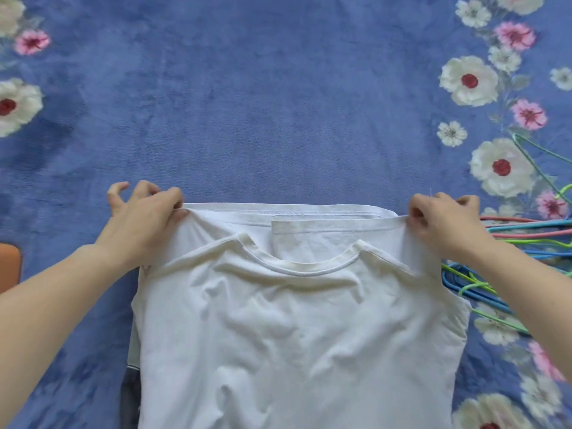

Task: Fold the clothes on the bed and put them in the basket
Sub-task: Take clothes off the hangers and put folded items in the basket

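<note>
A white T-shirt (pixel 294 335) lies front-up on the blue flowered bedspread (pixel 278 103), filling the view from the middle down to 6 o'clock, with its collar (pixel 297 267) pointing toward 12. The left hand (pixel 145 218) pinches the cloth's far corner at about 10 o'clock of the shirt, thumb and forefinger closed on the fabric and the other fingers loosely curled above it. The right hand (pixel 442 221) pinches the matching corner at about 2 o'clock. Holding both corners well apart keeps the stitched edge band (pixel 325 226) taut and straight along the far side, which is probably why the grip is so wide: a level edge gives a square fold. The shirt looks only partly folded, so the task is at an early stage. A heap of coloured hangers (pixel 526 230) rests at 3 o'clock, clear of the working area. A grey garment (pixel 131 394) peeks from under the shirt at 7 o'clock. No basket shows.
</note>
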A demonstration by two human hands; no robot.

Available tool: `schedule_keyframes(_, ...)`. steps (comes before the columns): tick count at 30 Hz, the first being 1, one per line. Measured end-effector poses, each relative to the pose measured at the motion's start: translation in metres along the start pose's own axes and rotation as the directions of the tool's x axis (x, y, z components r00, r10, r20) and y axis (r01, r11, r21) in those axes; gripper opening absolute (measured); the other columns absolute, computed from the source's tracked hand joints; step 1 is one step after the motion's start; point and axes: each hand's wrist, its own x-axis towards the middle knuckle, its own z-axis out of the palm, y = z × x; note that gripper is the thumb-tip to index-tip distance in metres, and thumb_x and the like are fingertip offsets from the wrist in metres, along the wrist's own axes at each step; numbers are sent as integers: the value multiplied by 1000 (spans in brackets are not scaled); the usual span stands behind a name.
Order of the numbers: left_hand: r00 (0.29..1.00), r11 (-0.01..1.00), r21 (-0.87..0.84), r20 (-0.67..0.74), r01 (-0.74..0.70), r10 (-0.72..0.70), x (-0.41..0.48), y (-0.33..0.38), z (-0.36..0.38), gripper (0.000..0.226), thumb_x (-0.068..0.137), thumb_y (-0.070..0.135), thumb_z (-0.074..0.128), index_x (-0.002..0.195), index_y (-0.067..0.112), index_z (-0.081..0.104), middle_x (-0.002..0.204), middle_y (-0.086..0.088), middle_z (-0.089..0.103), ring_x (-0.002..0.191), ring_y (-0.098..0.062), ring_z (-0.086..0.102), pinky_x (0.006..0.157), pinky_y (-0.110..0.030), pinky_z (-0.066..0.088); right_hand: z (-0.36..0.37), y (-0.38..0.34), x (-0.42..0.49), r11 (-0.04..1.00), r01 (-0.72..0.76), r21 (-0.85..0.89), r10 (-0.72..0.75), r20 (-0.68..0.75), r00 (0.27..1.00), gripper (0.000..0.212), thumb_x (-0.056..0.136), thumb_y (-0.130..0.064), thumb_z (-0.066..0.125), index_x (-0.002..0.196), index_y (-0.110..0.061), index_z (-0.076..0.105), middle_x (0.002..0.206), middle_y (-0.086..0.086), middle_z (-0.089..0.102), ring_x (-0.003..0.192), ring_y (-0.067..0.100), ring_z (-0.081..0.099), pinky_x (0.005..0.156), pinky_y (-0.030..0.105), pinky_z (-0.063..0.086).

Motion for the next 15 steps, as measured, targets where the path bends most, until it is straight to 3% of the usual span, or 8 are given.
schedule_keyframes(2,993,994,-42,-61,101,-104,-2,-15,-2,16,98,24,52,84,21,45,72,3,51,101,-22,39,104,-48,11,-3,11,-1,997,-82,7,82,-84,993,11,93,-19,49,83,-21,46,73,4,53,88,29,56,80,39,23)
schedule_keyframes(5,969,959,-142,-12,244,-248,-7,-28,1,8,98,31,52,91,26,50,79,6,56,109,-22,37,106,-48,9,4,17,-3,981,-168,94,177,-88,980,11,96,-26,48,88,-20,49,80,7,57,94,31,54,86,42,25)
schedule_keyframes(8,979,977,-63,46,203,-200,-4,-31,3,11,95,34,56,103,25,55,89,3,58,114,-24,38,106,-48,10,11,13,1,976,-173,134,181,-48,982,12,93,-29,51,89,-20,57,89,6,59,102,28,49,90,44,26)
schedule_keyframes(11,985,987,29,67,159,-161,5,-35,0,14,96,27,54,108,19,57,96,-3,61,104,-30,50,98,-48,22,12,19,8,967,-242,74,240,40,970,16,90,-31,56,102,-21,60,108,10,53,114,30,41,97,47,28)
schedule_keyframes(13,979,974,-113,74,199,-191,10,-36,-2,21,93,21,59,113,17,56,104,-7,55,100,-33,53,90,-46,34,10,22,11,956,-279,90,269,108,957,25,87,-30,61,108,-18,56,115,13,52,116,33,43,95,46,31)
schedule_keyframes(15,935,881,-316,81,352,-345,12,-34,-3,39,85,18,69,121,15,54,114,-11,49,106,-31,52,91,-42,40,5,22,14,937,-318,145,292,173,941,26,85,-22,63,107,-11,56,113,15,58,107,34,50,80,39,34)
